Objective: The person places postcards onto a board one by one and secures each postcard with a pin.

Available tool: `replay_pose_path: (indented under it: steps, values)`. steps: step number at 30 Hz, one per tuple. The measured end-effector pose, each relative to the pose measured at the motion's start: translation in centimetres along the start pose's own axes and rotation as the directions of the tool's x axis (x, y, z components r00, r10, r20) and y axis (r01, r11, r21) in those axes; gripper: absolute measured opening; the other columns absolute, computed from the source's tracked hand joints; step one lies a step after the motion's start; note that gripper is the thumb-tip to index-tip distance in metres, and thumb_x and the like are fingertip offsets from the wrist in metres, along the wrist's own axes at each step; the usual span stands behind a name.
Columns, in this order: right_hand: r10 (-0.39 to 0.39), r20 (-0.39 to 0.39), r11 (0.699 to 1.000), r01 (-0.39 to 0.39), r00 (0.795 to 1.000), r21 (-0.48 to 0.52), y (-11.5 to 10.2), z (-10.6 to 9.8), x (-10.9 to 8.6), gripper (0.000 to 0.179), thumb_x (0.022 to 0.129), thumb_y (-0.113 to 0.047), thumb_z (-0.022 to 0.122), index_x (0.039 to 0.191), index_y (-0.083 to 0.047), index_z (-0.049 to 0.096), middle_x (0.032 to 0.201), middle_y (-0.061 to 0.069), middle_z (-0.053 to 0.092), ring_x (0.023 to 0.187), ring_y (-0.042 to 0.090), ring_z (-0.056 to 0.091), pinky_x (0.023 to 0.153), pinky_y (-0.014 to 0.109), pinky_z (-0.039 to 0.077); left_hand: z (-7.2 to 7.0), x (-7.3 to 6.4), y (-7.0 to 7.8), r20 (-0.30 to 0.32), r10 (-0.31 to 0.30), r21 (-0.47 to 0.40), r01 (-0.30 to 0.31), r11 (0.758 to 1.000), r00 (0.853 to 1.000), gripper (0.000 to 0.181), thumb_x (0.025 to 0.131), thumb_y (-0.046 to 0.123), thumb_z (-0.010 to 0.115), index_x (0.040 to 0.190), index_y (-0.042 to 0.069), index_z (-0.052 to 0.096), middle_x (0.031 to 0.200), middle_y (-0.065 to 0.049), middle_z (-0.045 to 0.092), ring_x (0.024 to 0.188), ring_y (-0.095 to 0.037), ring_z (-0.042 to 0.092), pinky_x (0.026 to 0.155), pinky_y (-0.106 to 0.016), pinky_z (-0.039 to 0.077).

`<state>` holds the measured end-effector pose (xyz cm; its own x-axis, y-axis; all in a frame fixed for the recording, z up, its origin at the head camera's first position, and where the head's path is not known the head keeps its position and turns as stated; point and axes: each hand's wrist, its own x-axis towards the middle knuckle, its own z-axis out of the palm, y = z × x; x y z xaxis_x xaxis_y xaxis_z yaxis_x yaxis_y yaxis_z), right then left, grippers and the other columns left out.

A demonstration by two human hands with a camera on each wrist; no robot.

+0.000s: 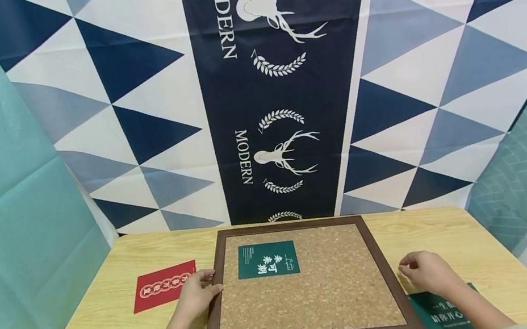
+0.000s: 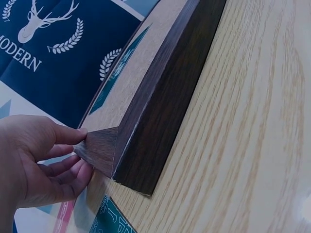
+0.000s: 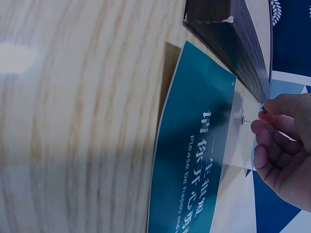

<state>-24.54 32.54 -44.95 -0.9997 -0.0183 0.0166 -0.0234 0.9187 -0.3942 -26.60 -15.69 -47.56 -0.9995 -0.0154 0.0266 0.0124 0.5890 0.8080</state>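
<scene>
Pinching a pin (image 3: 264, 110), the right hand (image 1: 428, 272) could slip and get poked; the left hand (image 1: 197, 297) grips the board (image 1: 326, 301).

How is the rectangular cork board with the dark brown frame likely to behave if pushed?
The cork board would probably stay rigid, since a thick dark brown frame borders all four sides. It seems unlikely to tip, lying broad and flat on the pale wood-grained table.
</scene>
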Motion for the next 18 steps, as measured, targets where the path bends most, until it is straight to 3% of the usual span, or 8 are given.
replay_pose_path:
  steps: [13, 18]
  values:
    - [-0.013, -0.013, 1.0, 0.013, 1.0, -0.001, -0.8, -0.4, -0.2, 0.018, 0.087, -0.009, 0.059, 0.096, 0.005, 0.068, 0.082, 0.007, 0.066, 0.073, 0.018, 0.057, 0.06, 0.034, 0.048, -0.1, -0.2, 0.5, -0.013, 0.011, -0.009, -0.011, 1.0, 1.0, 0.041, 0.085, 0.008, 0.066, 0.123, -0.004, 0.056, 0.111, -0.019, 0.06, 0.102, -0.035, 0.06, 0.075, -0.039, 0.055]
    - [-0.03, -0.021, 1.0, 0.03, 0.999, -0.005, -1.1, -0.5, -0.2, 0.019, 0.087, -0.009, 0.059, 0.097, 0.004, 0.068, 0.083, 0.007, 0.066, 0.074, 0.017, 0.057, 0.06, 0.033, 0.047, -0.1, -0.1, 0.7, -0.024, 0.008, -0.026, -0.009, 1.0, 1.0, 0.042, 0.085, 0.011, 0.067, 0.123, -0.001, 0.056, 0.114, -0.018, 0.059, 0.097, -0.029, 0.061, 0.073, -0.036, 0.055]
